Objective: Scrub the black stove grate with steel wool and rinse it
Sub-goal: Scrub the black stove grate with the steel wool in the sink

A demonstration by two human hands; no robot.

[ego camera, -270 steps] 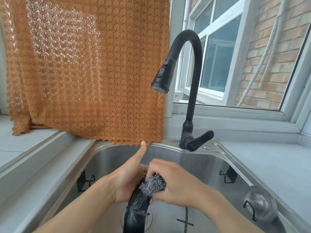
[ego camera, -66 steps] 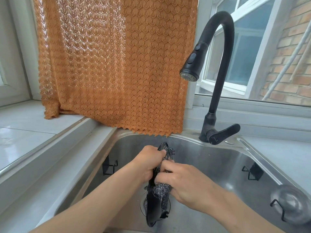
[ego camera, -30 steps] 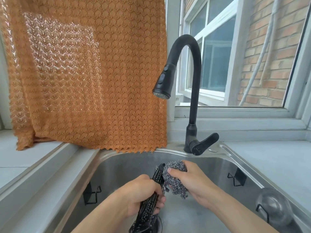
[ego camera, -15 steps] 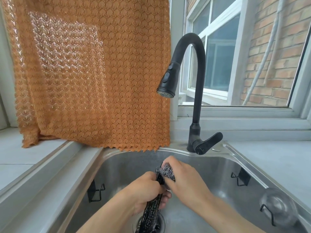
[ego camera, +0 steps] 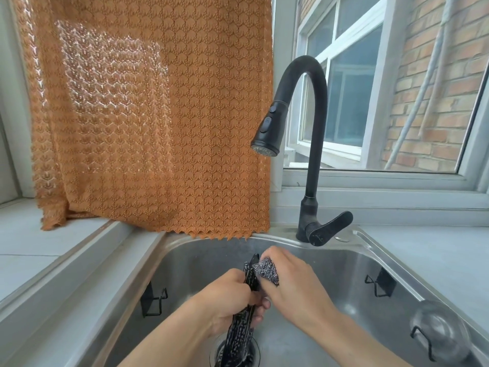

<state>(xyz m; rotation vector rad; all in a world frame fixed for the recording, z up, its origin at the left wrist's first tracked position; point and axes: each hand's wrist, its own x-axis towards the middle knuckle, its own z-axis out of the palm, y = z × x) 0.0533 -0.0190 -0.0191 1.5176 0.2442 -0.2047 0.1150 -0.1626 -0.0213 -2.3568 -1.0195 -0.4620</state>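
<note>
The black stove grate stands on edge in the steel sink, its lower end over the drain. My left hand grips the grate around its middle. My right hand holds a wad of grey steel wool and presses it against the grate's upper right side. The grate's top tip shows above both hands. Soapy film covers its lower part.
A black gooseneck faucet with a side lever stands behind the sink; no water runs. An orange lace curtain hangs at the back left. Black wire hooks cling to the sink walls. A glass lid lies at the right.
My right hand has slid the steel wool along the grate's upper part, now slightly lower and to the right of its tip. My left hand keeps its grip.
</note>
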